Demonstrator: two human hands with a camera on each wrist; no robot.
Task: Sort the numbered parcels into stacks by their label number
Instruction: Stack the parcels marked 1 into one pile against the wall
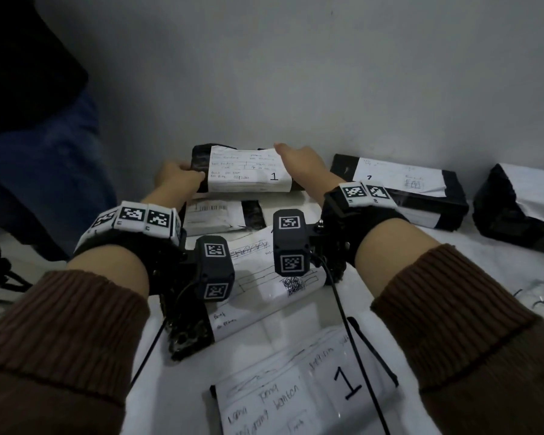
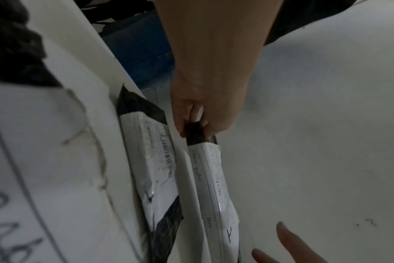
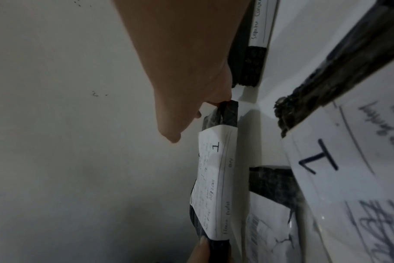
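two hands on one item: a black-wrapped parcel [image 1: 248,171] with a white label marked "1", held by its short ends close to the grey wall [image 1: 296,73] at the far side of the white surface [image 1: 453,262].

left hand [image 1: 178,178]: fingers curled over the parcel's left end, gripping the black wrap; the left wrist view shows the pinch on that end.
right hand [image 1: 302,163]: closed on the parcel's right end, thumb raised along the far edge; the right wrist view shows the fingers tucked onto the black wrap.

other stock: a flat parcel with a barcode label [image 1: 215,213] just nearer than the held one, its number unreadable; a long parcel with scribbled label [image 1: 258,277] under the wrists, marked "1" in the right wrist view; a clear-covered parcel marked "1" [image 1: 299,390] nearest the camera; a black box [image 1: 399,189] to the right, its digit too small to read; another black parcel [image 1: 518,208] at the far right.

step in hand, as judged: placing or squaring a "1" parcel at the wall; whether it rests on the surface or is lifted cannot be told.

next move calls for: setting it flat and square, letting go at both ends, then taking up another "1" parcel for the same stack.
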